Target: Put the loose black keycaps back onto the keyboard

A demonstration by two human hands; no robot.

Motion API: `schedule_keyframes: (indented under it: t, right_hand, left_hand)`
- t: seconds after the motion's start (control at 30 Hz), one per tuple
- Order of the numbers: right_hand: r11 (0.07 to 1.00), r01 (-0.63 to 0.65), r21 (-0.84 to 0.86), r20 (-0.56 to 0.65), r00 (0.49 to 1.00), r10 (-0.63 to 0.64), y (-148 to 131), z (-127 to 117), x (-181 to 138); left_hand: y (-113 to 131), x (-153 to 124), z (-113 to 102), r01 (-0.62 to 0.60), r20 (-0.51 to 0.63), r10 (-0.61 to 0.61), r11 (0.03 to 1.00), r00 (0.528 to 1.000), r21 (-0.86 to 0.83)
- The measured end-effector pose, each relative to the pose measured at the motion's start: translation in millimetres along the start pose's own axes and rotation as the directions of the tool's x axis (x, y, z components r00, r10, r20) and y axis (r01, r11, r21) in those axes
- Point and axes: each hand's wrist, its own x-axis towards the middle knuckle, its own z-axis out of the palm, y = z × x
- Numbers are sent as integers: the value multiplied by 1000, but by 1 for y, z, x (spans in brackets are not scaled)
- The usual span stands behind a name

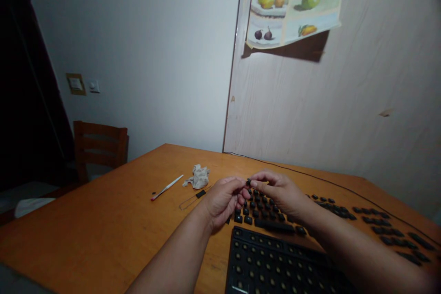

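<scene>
A small black keycap [248, 182] is pinched between the fingertips of my two hands, above the table. My left hand [225, 200] is closed, its thumb and forefinger at the keycap's left side. From the right, my right hand [280, 190] grips the same keycap with thumb and forefinger. Below them, rows of loose black keycaps [262, 205] lie on the table, with a long space bar [274, 226] at the front; the right hand and forearm hide some. Nearer to me is a black keyboard base [268, 264] with its key stems bare, partly covered by my right forearm.
On the wooden table [113, 220], left of my hands, lie a wire keycap puller [193, 199], a crumpled grey cloth [200, 177], a white brush [167, 187] and a tiny black piece [153, 193]. More keycaps [386, 229] spread rightward. A thin cable [310, 173] runs behind.
</scene>
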Motion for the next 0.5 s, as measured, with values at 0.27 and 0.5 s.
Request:
schedule_keyframes:
  t: [0.27,0.5]
  right_hand:
    - [988,107,-108,-8,994,-109,3,-2,-5]
    - [977,146,-158,4,989,-147,1,-1,-8]
  left_hand:
    - [-3,0,0,37,39,-34,996,999,-80]
    - [-3,-1,1,50,57,-46,995,997,-82]
